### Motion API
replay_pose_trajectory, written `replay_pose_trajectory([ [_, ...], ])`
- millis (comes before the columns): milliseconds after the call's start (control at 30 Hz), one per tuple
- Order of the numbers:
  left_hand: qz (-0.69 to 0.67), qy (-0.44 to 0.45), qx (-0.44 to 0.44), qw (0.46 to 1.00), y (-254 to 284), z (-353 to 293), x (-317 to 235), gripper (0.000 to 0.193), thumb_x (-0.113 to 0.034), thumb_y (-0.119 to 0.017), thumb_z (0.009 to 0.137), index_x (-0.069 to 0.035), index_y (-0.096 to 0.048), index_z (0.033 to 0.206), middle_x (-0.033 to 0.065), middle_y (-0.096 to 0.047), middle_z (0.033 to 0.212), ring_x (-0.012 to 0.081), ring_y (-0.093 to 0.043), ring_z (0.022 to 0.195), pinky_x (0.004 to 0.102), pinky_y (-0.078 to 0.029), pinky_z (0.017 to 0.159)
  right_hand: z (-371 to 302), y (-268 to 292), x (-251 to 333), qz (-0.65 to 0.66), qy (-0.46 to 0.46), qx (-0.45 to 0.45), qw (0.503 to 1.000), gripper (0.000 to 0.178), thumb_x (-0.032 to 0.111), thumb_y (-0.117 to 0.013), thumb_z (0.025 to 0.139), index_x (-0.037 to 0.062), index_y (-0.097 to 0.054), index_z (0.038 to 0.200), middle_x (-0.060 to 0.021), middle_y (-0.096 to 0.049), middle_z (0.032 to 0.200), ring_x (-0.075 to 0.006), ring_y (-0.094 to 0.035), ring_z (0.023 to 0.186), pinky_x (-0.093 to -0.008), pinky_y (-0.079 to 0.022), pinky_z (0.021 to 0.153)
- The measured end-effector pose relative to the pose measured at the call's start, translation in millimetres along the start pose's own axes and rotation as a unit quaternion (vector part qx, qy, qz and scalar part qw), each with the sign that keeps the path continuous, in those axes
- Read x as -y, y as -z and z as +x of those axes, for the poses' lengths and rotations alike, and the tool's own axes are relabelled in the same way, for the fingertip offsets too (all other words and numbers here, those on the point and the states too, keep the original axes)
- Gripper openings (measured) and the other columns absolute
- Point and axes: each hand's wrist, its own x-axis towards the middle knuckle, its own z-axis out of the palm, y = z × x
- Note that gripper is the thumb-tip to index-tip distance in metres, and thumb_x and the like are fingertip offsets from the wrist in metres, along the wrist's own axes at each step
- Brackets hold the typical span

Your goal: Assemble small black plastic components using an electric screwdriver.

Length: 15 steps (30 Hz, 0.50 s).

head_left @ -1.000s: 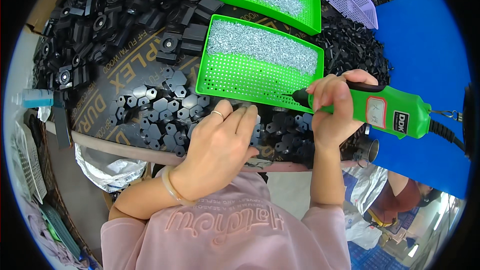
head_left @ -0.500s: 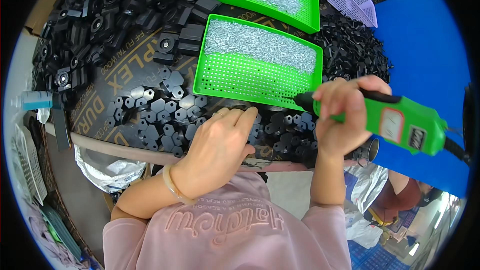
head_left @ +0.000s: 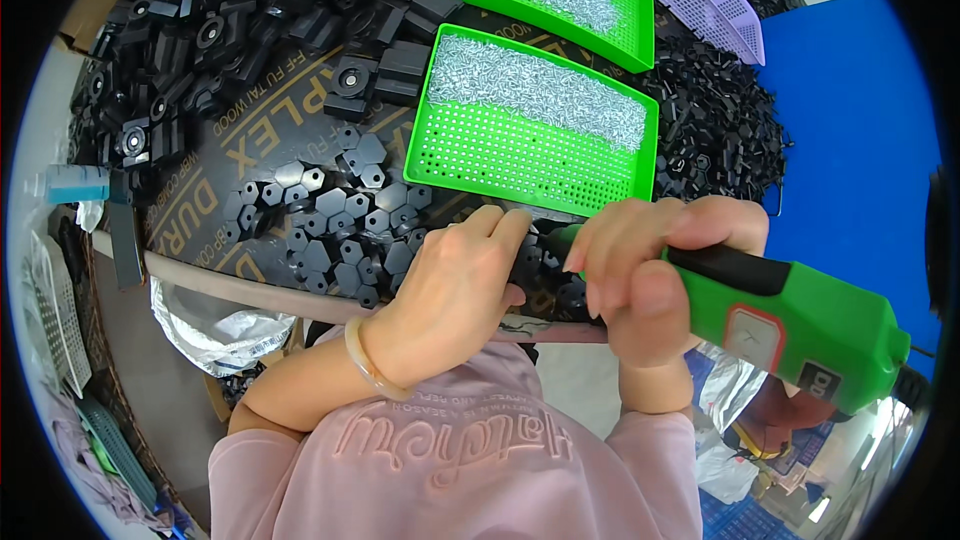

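My right hand point(head_left: 650, 270) is wrapped round the body of a green electric screwdriver point(head_left: 790, 325) with a black grip patch. The tool lies nearly level, its nose pointing left toward my left hand point(head_left: 465, 275). My left hand is closed at the table's near edge, knuckles up, with the thumb tucked below the fingers. Something dark shows at its fingertips, but the hand hides most of it. Many small black hexagonal pieces with holes point(head_left: 348, 202) lie beside the left hand. Just beyond both hands sits a green perforated tray point(head_left: 500, 155) partly filled with small silver screws point(head_left: 540, 90).
A second green tray point(head_left: 640, 45) of screws stands farther back, beside a lilac basket point(head_left: 690, 0). Black blocky parts point(head_left: 215, 35) crowd the far left; small black pieces point(head_left: 710, 130) are heaped at right. A bottle of blue liquid point(head_left: 75, 183) stands at the left edge.
My right hand has brought the screwdriver down and nearer, its nose moving from the tray's edge toward my left hand. My left hand has stayed nearly in place; the whole view has shifted slightly.
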Motion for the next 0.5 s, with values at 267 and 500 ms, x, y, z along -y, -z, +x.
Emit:
replay_pose_trajectory([
  [267, 0.001, 0.008, 0.013, 1.0, 2, 0, 0, 0.057, 0.002, -0.075, 0.063, 0.003, -0.052, 0.115, 0.0196, -0.057, 0.09, 0.0406, -0.06, 0.079, 0.0468, -0.05, 0.067, -5, -2, -22, -0.049, -0.002, -0.026, 0.998, 0.035, -0.002, -0.066, 0.084, 0.0002, -0.039, 0.107, -0.0107, -0.061, 0.08, -0.0104, -0.058, 0.061, -0.0238, -0.048, 0.054],
  [500, 0.008, 0.011, 0.013, 1.0, 0, 1, -2, 0.057, 0.001, -0.075, 0.064, 0.003, -0.053, 0.116, 0.0198, -0.056, 0.091, 0.0404, -0.061, 0.079, 0.0459, -0.05, 0.067, -3, -7, -16, 0.007, -0.037, -0.042, 0.998, 0.037, -0.004, -0.064, 0.084, 0.0032, -0.037, 0.108, -0.0115, -0.061, 0.075, -0.0112, -0.058, 0.06, -0.0264, -0.05, 0.059],
])
